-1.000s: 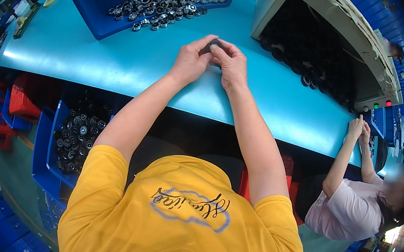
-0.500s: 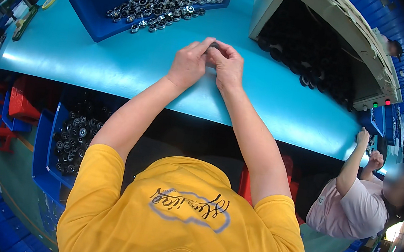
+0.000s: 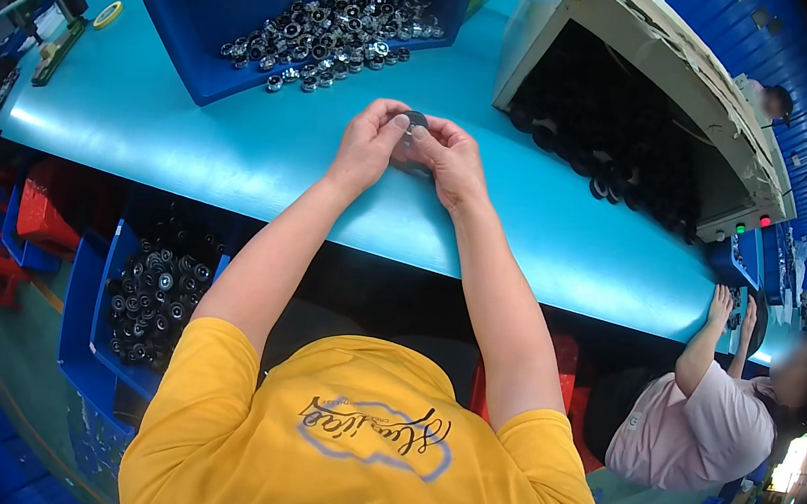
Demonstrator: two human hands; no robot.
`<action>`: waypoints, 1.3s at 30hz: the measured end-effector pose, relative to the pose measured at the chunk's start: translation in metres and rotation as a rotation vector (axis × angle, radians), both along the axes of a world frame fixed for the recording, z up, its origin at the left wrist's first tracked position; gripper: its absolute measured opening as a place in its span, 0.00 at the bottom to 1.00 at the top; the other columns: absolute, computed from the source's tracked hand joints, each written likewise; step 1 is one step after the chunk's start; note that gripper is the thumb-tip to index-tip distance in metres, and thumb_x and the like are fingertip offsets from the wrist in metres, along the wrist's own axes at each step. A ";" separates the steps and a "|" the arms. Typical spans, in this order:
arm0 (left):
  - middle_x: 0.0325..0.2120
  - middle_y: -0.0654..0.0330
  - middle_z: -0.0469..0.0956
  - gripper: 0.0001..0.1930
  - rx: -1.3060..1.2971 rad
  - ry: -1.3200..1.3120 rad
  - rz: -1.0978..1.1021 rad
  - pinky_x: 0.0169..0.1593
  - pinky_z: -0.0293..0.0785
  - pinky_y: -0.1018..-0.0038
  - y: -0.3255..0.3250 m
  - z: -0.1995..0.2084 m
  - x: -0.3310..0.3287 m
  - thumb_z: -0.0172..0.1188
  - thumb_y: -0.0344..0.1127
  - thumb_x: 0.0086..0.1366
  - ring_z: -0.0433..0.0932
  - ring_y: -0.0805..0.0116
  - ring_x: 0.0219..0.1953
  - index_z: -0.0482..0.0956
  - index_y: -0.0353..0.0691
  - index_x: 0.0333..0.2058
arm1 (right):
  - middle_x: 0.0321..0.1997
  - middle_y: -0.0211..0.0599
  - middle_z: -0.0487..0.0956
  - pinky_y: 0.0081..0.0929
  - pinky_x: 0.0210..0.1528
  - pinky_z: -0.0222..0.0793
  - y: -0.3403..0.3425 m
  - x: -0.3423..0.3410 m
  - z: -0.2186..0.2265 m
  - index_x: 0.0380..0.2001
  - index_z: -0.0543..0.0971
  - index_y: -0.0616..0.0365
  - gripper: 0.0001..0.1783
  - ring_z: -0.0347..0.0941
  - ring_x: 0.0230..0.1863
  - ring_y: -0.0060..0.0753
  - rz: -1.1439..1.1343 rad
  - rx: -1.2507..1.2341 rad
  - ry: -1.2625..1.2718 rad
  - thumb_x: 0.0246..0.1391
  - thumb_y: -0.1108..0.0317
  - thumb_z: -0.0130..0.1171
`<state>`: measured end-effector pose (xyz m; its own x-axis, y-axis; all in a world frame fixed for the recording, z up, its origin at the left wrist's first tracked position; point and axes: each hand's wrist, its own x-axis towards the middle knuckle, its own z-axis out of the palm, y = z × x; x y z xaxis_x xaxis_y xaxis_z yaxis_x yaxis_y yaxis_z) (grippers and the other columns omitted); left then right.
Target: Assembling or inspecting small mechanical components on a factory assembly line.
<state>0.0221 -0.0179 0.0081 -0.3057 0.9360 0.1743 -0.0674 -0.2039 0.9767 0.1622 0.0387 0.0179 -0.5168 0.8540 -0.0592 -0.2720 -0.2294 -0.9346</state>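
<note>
My left hand [image 3: 366, 147] and my right hand [image 3: 457, 163] meet over the blue-green table, both closed on a small round black part [image 3: 416, 118]. My thumbs press on its near side while bent fingers go round behind it. It looks like a little black wheel or ring; the fingers hide much of it. Beyond my hands, a pile of shiny silver-and-black hubs [image 3: 334, 37] spills toward me from a tilted blue bin [image 3: 173, 37]. Many black rings [image 3: 610, 167] lie to the right, in the open mouth of a whitish metal box [image 3: 540, 42].
Below the table edge at left, a blue crate [image 3: 122, 248] holds many black wheels [image 3: 155, 302]. Red stools [image 3: 46, 213] stand near it. A roll of yellow tape [image 3: 107, 14] lies far left. At right, a co-worker [image 3: 694, 429] sits with hands at the table.
Both my hands have come slightly nearer to me, and the black part now shows more between my thumbs. The co-worker's hands have moved down to the table.
</note>
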 end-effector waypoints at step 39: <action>0.34 0.63 0.81 0.13 0.066 0.340 0.088 0.41 0.74 0.73 -0.001 0.000 -0.001 0.50 0.37 0.73 0.77 0.72 0.35 0.81 0.37 0.43 | 0.37 0.38 0.79 0.23 0.38 0.75 -0.007 -0.010 -0.001 0.58 0.67 0.68 0.26 0.77 0.36 0.26 -0.093 0.155 -0.098 0.60 0.71 0.61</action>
<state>0.0208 -0.0190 0.0077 -0.2990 0.8920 0.3390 0.2801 -0.2575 0.9248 0.1519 0.0317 0.0171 -0.4339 0.9005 0.0307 -0.1913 -0.0588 -0.9798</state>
